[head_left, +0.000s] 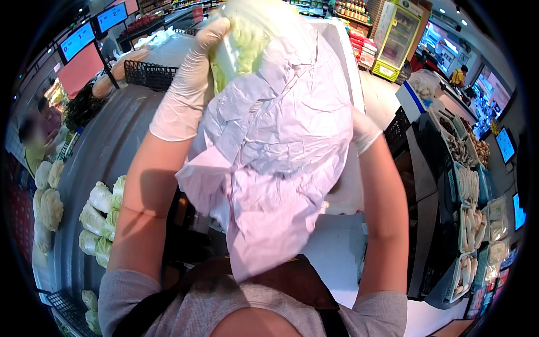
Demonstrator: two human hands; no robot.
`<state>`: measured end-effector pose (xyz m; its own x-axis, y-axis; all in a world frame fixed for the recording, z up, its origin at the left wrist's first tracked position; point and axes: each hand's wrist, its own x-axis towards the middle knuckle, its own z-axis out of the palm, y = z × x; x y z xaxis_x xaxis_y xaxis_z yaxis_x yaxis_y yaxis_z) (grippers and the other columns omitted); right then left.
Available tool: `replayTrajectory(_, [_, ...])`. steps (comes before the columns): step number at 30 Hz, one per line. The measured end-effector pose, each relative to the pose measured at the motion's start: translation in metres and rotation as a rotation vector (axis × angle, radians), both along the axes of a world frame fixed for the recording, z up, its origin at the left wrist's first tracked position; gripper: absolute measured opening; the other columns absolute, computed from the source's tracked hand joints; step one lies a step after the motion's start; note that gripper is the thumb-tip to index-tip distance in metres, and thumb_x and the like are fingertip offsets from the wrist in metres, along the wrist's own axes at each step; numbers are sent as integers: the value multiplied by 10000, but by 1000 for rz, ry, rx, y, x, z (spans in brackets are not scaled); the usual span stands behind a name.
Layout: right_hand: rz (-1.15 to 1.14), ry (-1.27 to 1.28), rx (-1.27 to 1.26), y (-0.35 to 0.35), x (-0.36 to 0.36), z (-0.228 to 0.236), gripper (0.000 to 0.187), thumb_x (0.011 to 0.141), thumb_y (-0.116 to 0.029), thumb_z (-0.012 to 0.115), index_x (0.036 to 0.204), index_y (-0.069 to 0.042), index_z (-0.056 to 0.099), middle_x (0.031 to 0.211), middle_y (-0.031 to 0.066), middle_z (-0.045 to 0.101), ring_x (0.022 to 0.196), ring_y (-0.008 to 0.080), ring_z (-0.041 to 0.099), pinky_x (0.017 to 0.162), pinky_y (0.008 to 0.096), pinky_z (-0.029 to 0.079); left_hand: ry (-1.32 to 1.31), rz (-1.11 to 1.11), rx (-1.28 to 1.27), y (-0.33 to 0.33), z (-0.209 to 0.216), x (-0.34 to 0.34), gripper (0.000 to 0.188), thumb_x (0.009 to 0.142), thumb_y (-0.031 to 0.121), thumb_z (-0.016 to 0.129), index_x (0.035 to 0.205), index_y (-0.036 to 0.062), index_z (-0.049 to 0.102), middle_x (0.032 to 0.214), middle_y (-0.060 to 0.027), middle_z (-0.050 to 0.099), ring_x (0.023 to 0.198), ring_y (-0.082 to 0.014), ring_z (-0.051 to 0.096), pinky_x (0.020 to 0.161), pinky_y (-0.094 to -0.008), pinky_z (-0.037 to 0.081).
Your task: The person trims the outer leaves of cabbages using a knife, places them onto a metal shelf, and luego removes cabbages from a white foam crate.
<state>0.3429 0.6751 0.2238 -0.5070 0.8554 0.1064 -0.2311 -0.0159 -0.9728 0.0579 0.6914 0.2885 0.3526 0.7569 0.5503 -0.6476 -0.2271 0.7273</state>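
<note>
A pale green napa cabbage [245,48] is raised in front of me, partly wrapped in a large crumpled sheet of whitish paper [281,140]. My left hand [196,78], in a thin white glove, grips the cabbage's left side with the thumb showing near the top. My right hand [364,130], also gloved, is at the paper's right edge; its fingers are hidden behind the sheet. The paper's lower end hangs loosely toward my chest. Behind the bundle stands a white foam box [339,50], mostly covered by it.
On the left, several napa cabbages [101,216] lie on a grey display counter [84,151] with a black crate [149,74]. Trays of mushrooms [470,230] line the right side. A glass-door fridge [397,36] stands farther back. People are in the left and right background.
</note>
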Motion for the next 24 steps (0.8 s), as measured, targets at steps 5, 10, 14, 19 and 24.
replayTrajectory(5, [-54,169,-83,7,-27,-17,341,845,-107,632,1157,29,602,1116,86,638,979,147,608,851,292,486,-62,73,-124,-2,-7,-1,529,801,314,694,1215,46,503,1091,-82,594,994,-187,596,891,-315,500])
replayTrajectory(10, [-208,-202,121,28,-24,8,270,803,-91,650,1053,10,655,938,72,684,712,129,645,639,269,527,12,215,-104,-11,-6,-23,558,798,314,697,1233,32,493,1094,-86,590,1007,-177,591,878,-312,500])
replayTrajectory(14, [-483,-279,299,28,-3,42,190,798,-161,652,908,-7,673,801,46,656,653,93,597,560,198,461,118,463,140,-12,5,-43,527,806,303,686,1216,18,516,1090,-90,605,990,-166,605,868,-306,509])
replayTrajectory(19, [-914,-749,569,32,20,78,265,784,-216,625,924,5,668,742,66,658,692,121,616,625,239,472,304,1047,428,-24,28,-68,500,802,214,696,1214,-13,527,1105,-72,612,969,-126,588,867,-269,468])
replayTrajectory(24, [-871,-1674,1019,39,9,50,199,748,-196,561,818,-46,670,758,222,647,767,364,639,728,419,486,356,1258,664,-43,43,-91,587,738,300,715,1189,-35,544,1105,-177,631,984,-287,631,841,-356,507])
